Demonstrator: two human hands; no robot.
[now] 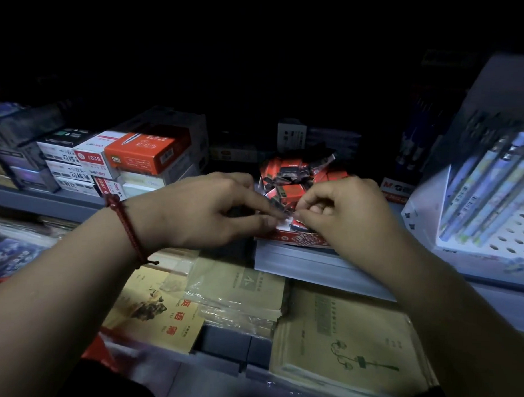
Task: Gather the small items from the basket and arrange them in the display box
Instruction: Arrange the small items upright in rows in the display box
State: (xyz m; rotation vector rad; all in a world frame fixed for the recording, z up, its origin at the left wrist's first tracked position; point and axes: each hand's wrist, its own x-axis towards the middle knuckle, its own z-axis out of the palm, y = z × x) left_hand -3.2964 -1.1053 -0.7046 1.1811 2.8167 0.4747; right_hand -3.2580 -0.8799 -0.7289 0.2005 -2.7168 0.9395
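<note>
A red-and-white display box [295, 237] sits on the shelf edge at centre, heaped with several small red-and-black packets [294, 177]. My left hand [201, 208], with a red cord bracelet on the wrist, reaches in from the left, its fingertips pinched at the box's front. My right hand [343, 208] comes in from the right with thumb and forefinger pinched on a small packet [298, 225] at the box's front. The two hands' fingertips almost touch. No basket is in view.
Stacked pen boxes [131, 158] fill the shelf on the left. A white perforated rack of pens [489, 194] stands at the right. Notebooks in plastic wrap [230, 292] and brown exercise books [348, 341] lie on the lower shelf. The background is dark.
</note>
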